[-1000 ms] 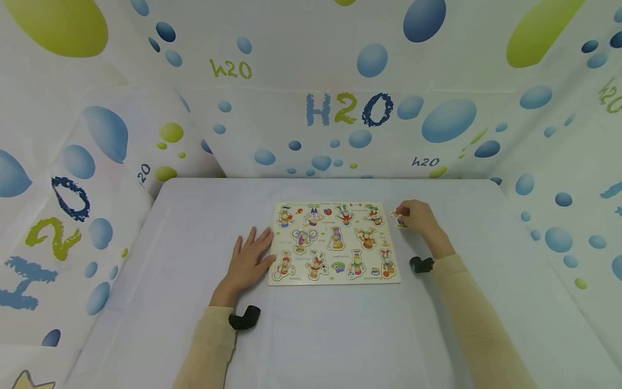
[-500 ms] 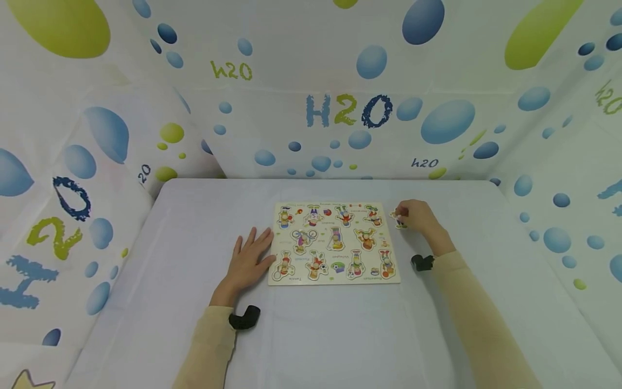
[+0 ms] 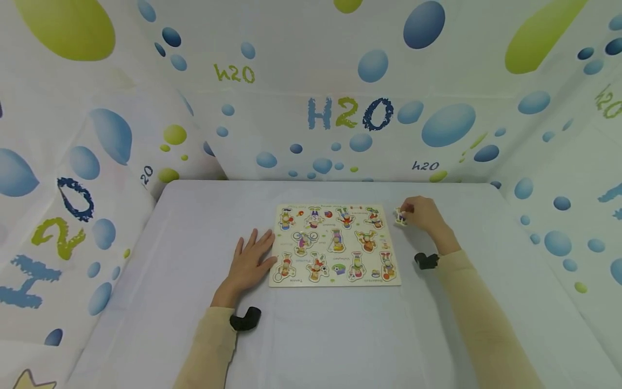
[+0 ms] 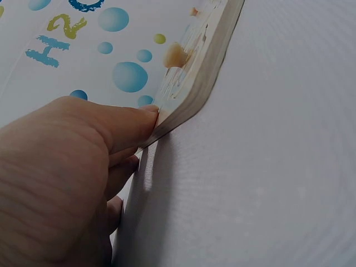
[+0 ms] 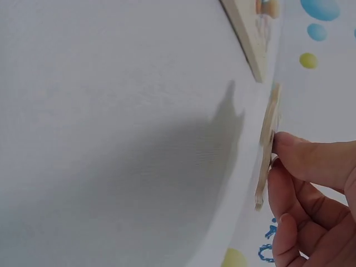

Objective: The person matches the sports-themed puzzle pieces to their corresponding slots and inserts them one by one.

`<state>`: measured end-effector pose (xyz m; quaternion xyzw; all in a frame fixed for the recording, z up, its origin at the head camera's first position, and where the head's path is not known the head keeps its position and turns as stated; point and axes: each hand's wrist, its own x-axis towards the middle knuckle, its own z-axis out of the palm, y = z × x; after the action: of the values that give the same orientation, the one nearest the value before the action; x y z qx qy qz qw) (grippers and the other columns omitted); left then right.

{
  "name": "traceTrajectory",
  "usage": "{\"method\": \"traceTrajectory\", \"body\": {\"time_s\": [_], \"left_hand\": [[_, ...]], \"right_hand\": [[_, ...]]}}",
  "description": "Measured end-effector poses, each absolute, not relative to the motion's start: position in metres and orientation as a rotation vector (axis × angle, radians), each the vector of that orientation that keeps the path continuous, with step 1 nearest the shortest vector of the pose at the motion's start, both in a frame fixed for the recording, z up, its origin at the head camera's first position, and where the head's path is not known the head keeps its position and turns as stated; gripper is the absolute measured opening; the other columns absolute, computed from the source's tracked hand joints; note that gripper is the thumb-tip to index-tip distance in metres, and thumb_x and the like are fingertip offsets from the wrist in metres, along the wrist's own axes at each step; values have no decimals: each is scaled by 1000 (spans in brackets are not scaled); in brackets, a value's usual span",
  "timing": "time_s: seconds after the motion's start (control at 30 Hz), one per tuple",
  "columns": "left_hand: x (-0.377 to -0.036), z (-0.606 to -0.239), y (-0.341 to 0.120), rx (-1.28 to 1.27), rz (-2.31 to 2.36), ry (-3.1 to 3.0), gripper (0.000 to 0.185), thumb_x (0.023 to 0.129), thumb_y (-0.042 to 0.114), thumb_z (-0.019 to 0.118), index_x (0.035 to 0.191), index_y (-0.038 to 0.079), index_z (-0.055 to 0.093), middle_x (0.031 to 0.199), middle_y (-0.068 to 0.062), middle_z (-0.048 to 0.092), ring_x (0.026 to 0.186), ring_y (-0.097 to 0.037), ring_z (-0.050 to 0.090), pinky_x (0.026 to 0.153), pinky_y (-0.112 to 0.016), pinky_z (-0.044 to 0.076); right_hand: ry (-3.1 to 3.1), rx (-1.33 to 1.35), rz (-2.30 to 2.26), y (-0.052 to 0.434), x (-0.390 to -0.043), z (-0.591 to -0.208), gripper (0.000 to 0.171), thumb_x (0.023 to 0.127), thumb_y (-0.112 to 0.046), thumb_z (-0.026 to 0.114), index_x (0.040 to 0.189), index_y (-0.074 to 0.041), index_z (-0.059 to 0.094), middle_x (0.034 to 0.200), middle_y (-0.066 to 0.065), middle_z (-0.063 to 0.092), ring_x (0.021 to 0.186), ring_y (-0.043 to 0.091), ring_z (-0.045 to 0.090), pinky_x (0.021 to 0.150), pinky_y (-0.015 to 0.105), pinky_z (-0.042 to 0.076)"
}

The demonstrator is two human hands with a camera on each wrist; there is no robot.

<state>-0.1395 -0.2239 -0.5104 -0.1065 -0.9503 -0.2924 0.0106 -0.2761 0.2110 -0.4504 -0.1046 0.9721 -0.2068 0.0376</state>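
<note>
The right hand (image 3: 421,215) pinches a small flat wooden puzzle piece (image 3: 400,216), its grip clamped on it just beside the far right corner of the pale wooden peg-puzzle board (image 3: 335,244). The left hand (image 3: 249,260) (fingers straight, grip apart) rests flat on the white counter (image 3: 194,227), fingertips touching the board's left edge.
</note>
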Motion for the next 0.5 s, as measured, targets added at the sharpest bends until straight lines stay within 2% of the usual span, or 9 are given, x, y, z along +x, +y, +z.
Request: {"method": "traceTrajectory", "body": {"time_s": [0.23, 0.5], "left_hand": [[-139, -510, -224, -322, -916, -2965, 63, 95, 28, 60, 150, 7, 38, 158, -9, 34, 151, -38, 14, 121, -58, -3], [-138, -508, -223, -326, -936, -2969, 63, 95, 27, 60, 150, 6, 37, 158, -9, 34, 151, -38, 13, 120, -58, -4]], "right_hand": [[3019, -336, -723, 204, -276, -444, 12, 94, -6, 62, 99, 4, 65, 94, 20, 66, 84, 30, 59, 75, 41, 49], [3033, -283, -767, 184, -277, -440, 17, 96, -16, 61, 95, 2, 63, 85, 16, 63, 75, 25, 56, 64, 33, 47]]}}
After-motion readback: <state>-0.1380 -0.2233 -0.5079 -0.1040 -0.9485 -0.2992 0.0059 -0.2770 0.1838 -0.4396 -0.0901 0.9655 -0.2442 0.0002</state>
